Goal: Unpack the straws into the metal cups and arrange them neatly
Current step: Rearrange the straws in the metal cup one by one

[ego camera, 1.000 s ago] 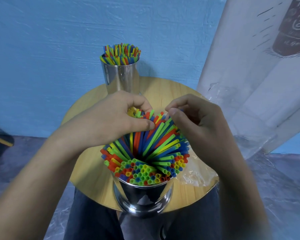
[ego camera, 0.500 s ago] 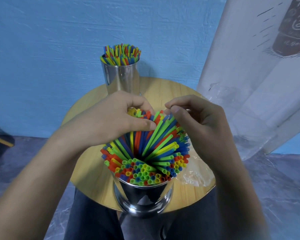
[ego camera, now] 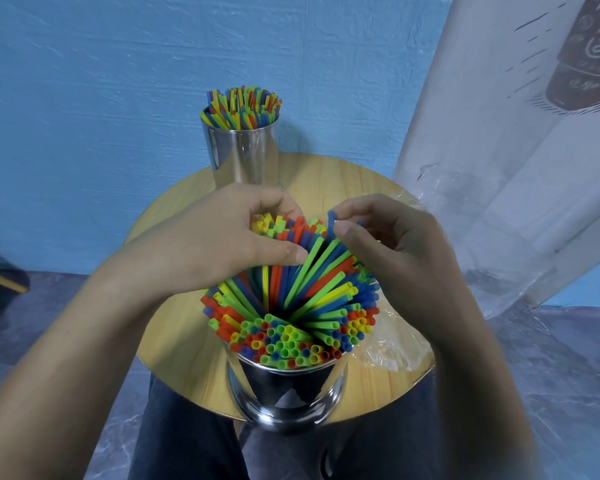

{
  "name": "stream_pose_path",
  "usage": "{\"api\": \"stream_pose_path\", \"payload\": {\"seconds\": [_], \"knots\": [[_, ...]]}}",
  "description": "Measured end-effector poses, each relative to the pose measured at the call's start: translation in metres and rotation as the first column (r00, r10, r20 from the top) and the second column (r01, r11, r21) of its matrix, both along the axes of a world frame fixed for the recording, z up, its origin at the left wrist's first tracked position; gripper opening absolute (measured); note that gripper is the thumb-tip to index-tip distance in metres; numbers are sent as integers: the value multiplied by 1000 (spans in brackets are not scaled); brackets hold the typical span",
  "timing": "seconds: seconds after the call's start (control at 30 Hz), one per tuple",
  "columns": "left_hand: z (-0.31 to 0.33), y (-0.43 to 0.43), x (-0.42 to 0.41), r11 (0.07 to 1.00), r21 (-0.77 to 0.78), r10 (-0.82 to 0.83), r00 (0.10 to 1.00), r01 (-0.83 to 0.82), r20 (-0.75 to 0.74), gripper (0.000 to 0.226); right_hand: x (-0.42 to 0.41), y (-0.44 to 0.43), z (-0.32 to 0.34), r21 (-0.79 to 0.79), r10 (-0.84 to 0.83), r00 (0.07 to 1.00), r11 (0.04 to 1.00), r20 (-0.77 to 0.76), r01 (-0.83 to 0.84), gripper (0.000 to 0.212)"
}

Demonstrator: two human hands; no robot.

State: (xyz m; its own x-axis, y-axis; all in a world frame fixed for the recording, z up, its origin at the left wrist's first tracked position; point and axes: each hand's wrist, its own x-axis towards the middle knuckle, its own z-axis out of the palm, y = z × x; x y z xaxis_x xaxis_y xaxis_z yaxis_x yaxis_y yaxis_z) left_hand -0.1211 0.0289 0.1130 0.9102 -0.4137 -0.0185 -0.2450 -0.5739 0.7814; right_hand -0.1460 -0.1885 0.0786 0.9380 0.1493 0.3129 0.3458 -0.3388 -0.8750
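Note:
A shiny metal cup (ego camera: pixel 286 393) stands at the near edge of the round wooden table (ego camera: pixel 343 178), packed with coloured straws (ego camera: pixel 291 317) that fan outward. My left hand (ego camera: pixel 219 244) curls over the far straws and grips a bunch of them under its thumb. My right hand (ego camera: pixel 385 237) pinches a single blue straw (ego camera: pixel 331 225) between thumb and fingers; it sticks up above the others. A second metal cup (ego camera: pixel 243 154) full of straws (ego camera: pixel 241 107) stands at the table's far edge.
Crumpled clear plastic wrap (ego camera: pixel 392 348) lies on the table right of the near cup. A pale translucent curtain (ego camera: pixel 506 150) hangs at the right. A blue wall is behind, and my dark trousers (ego camera: pixel 187 438) show below the table.
My right hand has drawn one blue straw up out of the bunch. My left hand has stayed on the far straws.

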Motion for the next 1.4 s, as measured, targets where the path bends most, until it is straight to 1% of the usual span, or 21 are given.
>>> {"api": "stream_pose_path", "payload": {"seconds": [0.07,0.2,0.33,0.67,0.83,0.93,1.0,1.23,1.4], "knots": [[1,-3,1,1000,7,-12,1000,12,8,20,0,-1,0,9,1,1000,1000,-12,-1,15],[1,-9,6,999,36,-18,998,16,53,8,0,0,0,82,30,998,996,-50,-26,12],[-1,-8,6,1000,11,0,998,0,67,9,0,-3,0,115,42,998,993,-54,-35,10],[-1,-8,2,1000,-3,24,995,-23,95,4,2,-10,-3,76,81,996,994,-49,-77,13],[-2,-9,2,999,-16,45,988,-43,149,4,2,-8,-3,56,81,996,995,-29,-79,13],[0,-10,2,1000,-11,14,984,-12,180,2,1,-6,-1,50,85,996,995,0,-85,17],[2,-10,2,1000,-6,-15,980,16,196,4,1,-4,1,40,84,996,996,14,-85,20],[4,-14,4,996,26,-86,969,83,230,7,-2,-3,5,50,53,998,997,21,-54,17],[7,-17,4,996,-6,-83,954,88,288,7,-4,-3,4,16,41,999,999,32,-41,17]]}}
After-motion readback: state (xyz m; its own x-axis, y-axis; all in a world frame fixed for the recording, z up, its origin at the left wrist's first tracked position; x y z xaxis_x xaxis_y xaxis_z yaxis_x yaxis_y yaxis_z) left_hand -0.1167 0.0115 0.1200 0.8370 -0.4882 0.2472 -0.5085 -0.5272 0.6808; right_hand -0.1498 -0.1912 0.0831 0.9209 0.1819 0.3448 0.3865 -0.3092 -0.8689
